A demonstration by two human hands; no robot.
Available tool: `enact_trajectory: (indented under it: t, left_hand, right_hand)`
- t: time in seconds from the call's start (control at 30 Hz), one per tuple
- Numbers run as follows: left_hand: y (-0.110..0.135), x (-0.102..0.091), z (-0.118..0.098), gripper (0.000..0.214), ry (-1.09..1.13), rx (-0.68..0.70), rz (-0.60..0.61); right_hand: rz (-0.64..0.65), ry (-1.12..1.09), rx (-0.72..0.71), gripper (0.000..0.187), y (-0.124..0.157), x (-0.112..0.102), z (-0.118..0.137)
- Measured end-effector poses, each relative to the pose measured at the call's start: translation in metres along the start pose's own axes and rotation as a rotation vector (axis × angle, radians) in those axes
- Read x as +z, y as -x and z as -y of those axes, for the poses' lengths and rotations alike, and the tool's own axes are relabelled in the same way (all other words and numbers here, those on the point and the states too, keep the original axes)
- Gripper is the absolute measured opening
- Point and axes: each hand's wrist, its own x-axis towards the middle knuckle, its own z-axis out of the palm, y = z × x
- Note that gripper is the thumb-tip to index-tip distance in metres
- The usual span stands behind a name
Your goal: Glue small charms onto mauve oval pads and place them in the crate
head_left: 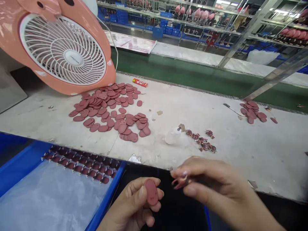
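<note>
The left hand [134,202] is pinching a maroon oval [150,192], the right hand [211,187] is pinching a small reddish part [180,182] clear of it, fitted-looking pieces [78,168] are lying in rows in a blue bin [109,191], while loose ovals [103,95] and small parts [207,147] are remaining on the bench [173,102].

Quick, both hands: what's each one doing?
Left hand: closed, holding a reddish oval piece.
Right hand: pinching a small dark-red part.
</note>
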Motion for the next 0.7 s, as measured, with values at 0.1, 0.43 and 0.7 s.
enact_trajectory:
  t: [0.1, 0.43, 0.7]
  left_hand:
    - [0.001, -0.002, 0.006, 0.03, 0.01, 0.029, 0.087]
    - [0.009, 0.005, 0.0, 0.033, -0.02, -0.055, 0.062]
    - [0.006, 0.004, 0.003, 0.03, -0.001, -0.051, 0.063]
  right_hand:
    - [0.039, 0.049, -0.087, 0.02, -0.002, 0.02, -0.002]
    - [0.154, 0.19, -0.128, 0.027, -0.003, 0.023, -0.002]
    - [0.179, 0.218, -0.14, 0.027, -0.005, 0.022, -0.001]
